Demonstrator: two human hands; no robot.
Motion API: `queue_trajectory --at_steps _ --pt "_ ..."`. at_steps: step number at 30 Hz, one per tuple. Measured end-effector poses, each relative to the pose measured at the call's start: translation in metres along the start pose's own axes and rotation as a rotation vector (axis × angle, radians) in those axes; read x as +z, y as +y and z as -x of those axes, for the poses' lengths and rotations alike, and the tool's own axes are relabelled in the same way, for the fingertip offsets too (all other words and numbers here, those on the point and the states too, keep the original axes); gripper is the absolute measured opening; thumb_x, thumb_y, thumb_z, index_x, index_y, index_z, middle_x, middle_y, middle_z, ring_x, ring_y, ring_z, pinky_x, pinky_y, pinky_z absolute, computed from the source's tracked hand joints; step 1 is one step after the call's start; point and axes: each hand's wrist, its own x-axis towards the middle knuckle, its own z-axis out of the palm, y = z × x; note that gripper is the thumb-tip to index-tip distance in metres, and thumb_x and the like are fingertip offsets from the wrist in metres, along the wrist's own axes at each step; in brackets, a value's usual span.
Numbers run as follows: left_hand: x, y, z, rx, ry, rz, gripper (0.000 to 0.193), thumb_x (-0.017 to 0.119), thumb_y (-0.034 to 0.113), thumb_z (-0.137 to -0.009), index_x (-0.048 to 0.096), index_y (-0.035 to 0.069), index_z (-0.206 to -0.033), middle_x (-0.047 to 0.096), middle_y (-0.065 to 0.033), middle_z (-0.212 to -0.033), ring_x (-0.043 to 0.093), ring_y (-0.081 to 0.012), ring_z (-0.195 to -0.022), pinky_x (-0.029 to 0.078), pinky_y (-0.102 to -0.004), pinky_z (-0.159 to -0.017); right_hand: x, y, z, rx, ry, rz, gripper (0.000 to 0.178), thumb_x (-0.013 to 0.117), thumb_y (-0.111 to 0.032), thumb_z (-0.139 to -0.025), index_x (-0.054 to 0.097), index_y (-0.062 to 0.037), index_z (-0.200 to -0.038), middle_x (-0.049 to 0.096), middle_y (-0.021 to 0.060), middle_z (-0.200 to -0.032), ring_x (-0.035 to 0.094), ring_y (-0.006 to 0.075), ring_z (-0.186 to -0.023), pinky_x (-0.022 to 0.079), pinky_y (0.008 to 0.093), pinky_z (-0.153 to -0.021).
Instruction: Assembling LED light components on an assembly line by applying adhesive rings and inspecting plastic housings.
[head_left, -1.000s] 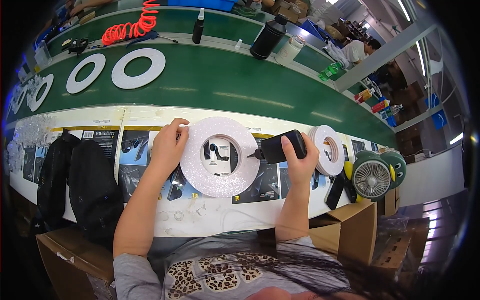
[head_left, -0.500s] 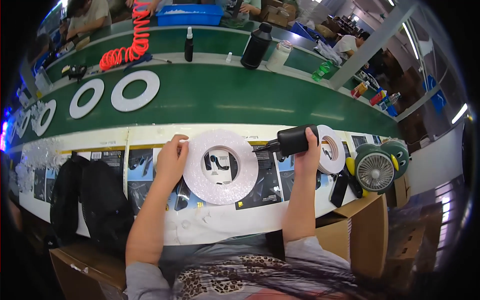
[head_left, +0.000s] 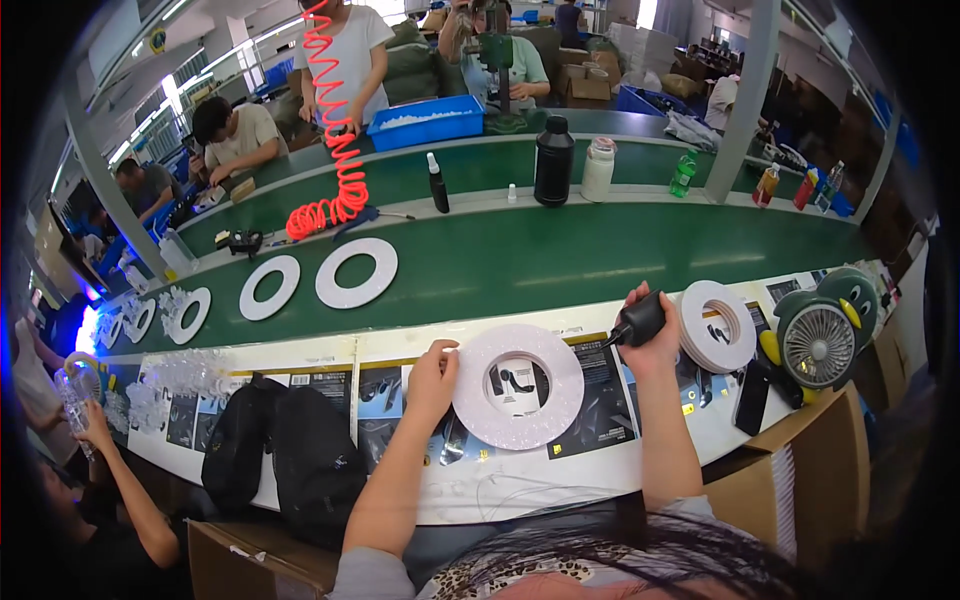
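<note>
A flat, glittery white ring lies before me on the printed cards, with other rings seemingly stacked beneath it. Curled fingers of my left hand are at its left edge and appear to grip the rim. My right hand is wrapped round a black squeeze bottle with a thin nozzle. That nozzle points left and down, just off the ring's right side. Right of this hand lies a second stack of white rings.
Several white rings lie on the green belt. A green fan and a dark phone sit at right, black sleeves at left. Bottles line the far ledge. Co-workers sit beyond; another person's hand is at far left.
The view has tilted up and left, showing more of the room. The bottle's nozzle has drawn back from the stack's right edge, and the bottle has turned in my right hand.
</note>
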Motion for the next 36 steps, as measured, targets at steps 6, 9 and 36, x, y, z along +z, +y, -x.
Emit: queue_trajectory --at_steps 6,9,36 --pt "0.001 0.0 0.0 -0.012 0.0 0.012 0.02 0.055 0.019 -0.093 0.06 0.008 -0.109 0.066 -0.0157 -0.083 0.065 -0.0278 -0.078 0.051 -0.0365 -0.07 -0.002 0.006 0.004 0.091 0.02 -0.079 0.016 0.061 -0.023 -0.088 0.061 -0.0114 -0.099 0.065 0.0008 -0.087 0.064 0.0137 -0.083 0.048 0.0387 -0.085" --pt "0.002 0.002 -0.002 -0.004 -0.005 0.01 0.019 0.055 0.018 -0.093 0.06 0.007 -0.108 0.066 -0.016 -0.084 0.065 -0.0279 -0.078 0.051 -0.0363 -0.07 -0.007 0.003 -0.002 0.108 0.02 -0.052 0.013 0.063 -0.026 -0.088 0.058 -0.0135 -0.088 0.063 -0.0013 -0.077 0.062 0.0124 -0.074 0.046 0.0387 -0.079" --pt "0.007 -0.012 -0.001 0.096 0.047 0.009 0.021 0.055 0.02 -0.091 0.058 0.007 -0.107 0.065 -0.0162 -0.082 0.063 -0.0312 -0.076 0.048 -0.0396 -0.067 -0.007 -0.001 -0.007 0.07 -0.073 0.076 0.047 0.06 -0.028 -0.092 0.048 -0.0011 -0.128 0.058 0.0102 -0.125 0.061 0.0171 -0.105 0.052 0.0306 -0.083"
